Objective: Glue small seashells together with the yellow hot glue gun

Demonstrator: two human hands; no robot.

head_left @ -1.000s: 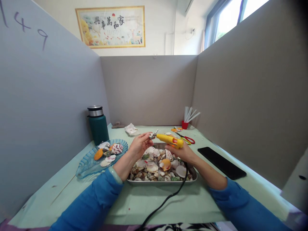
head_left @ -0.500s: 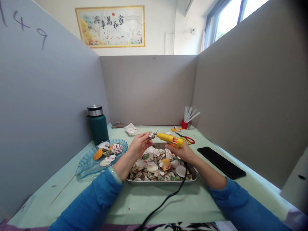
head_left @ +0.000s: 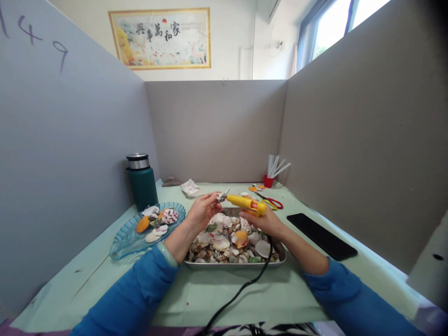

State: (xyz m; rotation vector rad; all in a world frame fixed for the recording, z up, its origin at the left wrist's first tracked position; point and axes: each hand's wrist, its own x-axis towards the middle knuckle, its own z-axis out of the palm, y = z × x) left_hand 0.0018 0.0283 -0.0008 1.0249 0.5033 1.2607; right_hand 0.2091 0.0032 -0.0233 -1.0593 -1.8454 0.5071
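Observation:
Over the metal tray (head_left: pixel 235 264) of mixed shells, my left hand (head_left: pixel 205 208) pinches a small shell piece (head_left: pixel 220 197) between its fingertips. My right hand (head_left: pixel 262 221) is wrapped round a yellow glue gun (head_left: pixel 246 204), whose nozzle points left and meets or nearly meets the piece; the exact contact is too small to tell. A black cord (head_left: pixel 241 290) runs from the gun down across the tray's front edge. Left of the tray, a blue scalloped plate (head_left: pixel 126 242) bears several white, orange and striped shells.
A teal bottle (head_left: pixel 143 187) stands behind the plate, with a thin stick (head_left: pixel 90 276) in front. Red-handled scissors (head_left: pixel 275 203) and a red cup (head_left: pixel 268 181) of white glue sticks are at the back right. A black phone-like slab (head_left: pixel 321 236) lies right. Grey partitions enclose three sides.
The glue gun and my right hand have shifted very slightly left, toward the small piece. My left hand has stayed almost still.

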